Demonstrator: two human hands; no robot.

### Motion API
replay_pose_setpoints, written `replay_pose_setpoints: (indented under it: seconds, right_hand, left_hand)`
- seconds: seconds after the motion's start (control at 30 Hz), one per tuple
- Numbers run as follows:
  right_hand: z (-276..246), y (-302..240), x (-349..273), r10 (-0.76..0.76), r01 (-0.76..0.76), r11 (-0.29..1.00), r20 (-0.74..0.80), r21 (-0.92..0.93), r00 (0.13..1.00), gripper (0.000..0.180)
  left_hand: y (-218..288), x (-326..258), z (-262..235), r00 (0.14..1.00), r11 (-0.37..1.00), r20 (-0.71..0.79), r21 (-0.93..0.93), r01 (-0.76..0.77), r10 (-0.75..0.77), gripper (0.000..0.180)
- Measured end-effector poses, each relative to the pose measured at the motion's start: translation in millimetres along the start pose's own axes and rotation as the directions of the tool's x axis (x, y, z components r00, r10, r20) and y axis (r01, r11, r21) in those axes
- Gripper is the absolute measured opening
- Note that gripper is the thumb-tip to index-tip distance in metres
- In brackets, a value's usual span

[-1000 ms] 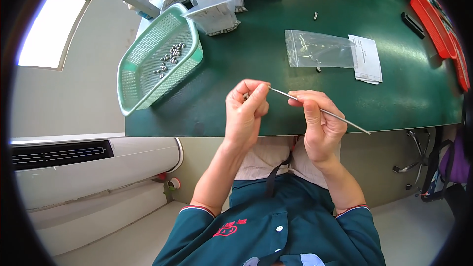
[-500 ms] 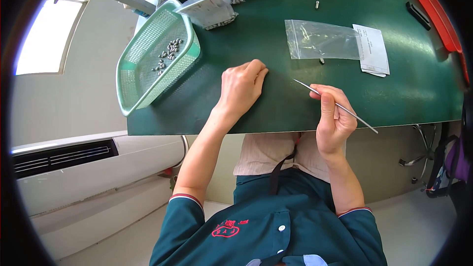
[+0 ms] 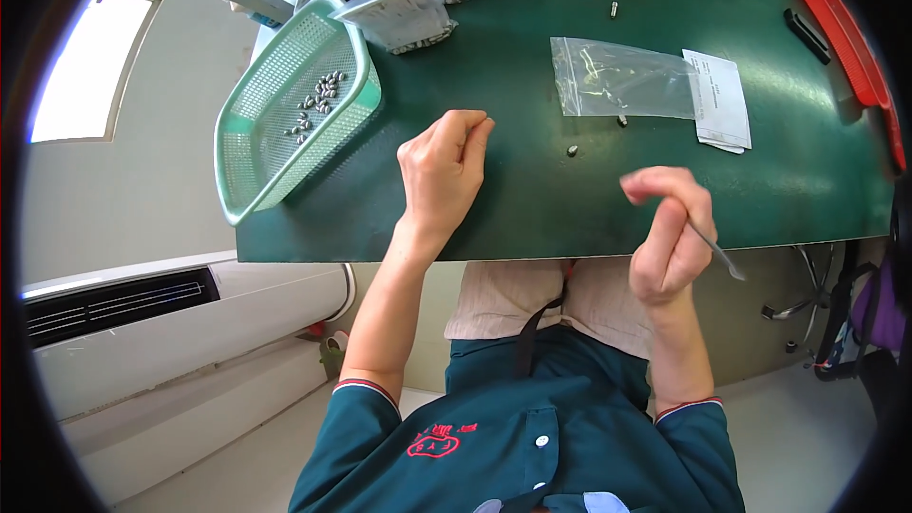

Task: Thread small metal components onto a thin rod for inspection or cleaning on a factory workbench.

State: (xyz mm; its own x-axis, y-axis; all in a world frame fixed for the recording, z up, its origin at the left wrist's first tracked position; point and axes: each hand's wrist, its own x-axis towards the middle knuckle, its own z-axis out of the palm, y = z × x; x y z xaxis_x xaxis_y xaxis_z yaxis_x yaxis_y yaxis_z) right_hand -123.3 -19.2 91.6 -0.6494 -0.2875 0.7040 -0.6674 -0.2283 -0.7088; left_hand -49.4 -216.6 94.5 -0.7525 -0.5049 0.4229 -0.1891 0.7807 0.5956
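Observation:
Above the green table (image 3: pixel 541 214), my left hand (image 3: pixel 440 173) is closed with thumb and forefinger together. What it pinches, if anything, is hidden. My right hand (image 3: pixel 671 233), a little blurred, is closed around a thin metal rod (image 3: pixel 725 260), whose lower end sticks out toward the table's near edge. Between the hands lies a small dark metal piece (image 3: pixel 572 150), touched by neither. A second small metal piece (image 3: pixel 622 121) rests at the lower edge of a clear zip bag (image 3: pixel 627 85). Farther back stands a small silver cylinder (image 3: pixel 614 9).
On the left, a light green mesh basket (image 3: pixel 249 147) contains several shiny metal pieces (image 3: pixel 318 100). Filled plastic bags (image 3: pixel 404 19) crowd behind it. White paper slips (image 3: pixel 719 100) lie by the zip bag. A red tray (image 3: pixel 841 38) and a black bar (image 3: pixel 807 35) are at far right.
My left hand has shifted left, toward the basket. My right hand has pulled back to the right with the rod, its pointed end no longer showing. A small metal piece now shows between them.

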Motion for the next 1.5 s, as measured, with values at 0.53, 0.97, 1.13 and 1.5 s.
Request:
replay_pose_setpoints:
  seconds: [0.53, 0.97, 1.13, 1.5]
  right_hand:
    - [14, 21, 19, 0.384, -0.092, 0.82, 0.424, -0.565, 0.82, 0.007]
    - [41, 16, 15, 0.192, 0.083, 0.907, 0.582, -0.413, 0.79, 0.005]
    - [45, 10, 21, 0.272, 0.081, 0.876, 0.625, -0.476, 0.732, 0.004]
    - [46, 18, 20, 0.342, -0.058, 0.895, 0.598, -0.442, 0.725, 0.012]
  left_hand:
    - [-15, -13, -21, 0.973, 0.974, 0.068, 0.03, -0.224, 0.222, 0.008]
    - [-23, -26, -36, 0.972, 0.91, -0.016, -0.355, 0.212, -0.233, 0.006]
    - [-22, -30, -35, 0.993, 0.995, -0.081, -0.055, 0.079, -0.084, 0.007]
    - [-30, -26, -35, 0.997, 0.995, -0.058, 0.085, 0.049, -0.044, 0.007]
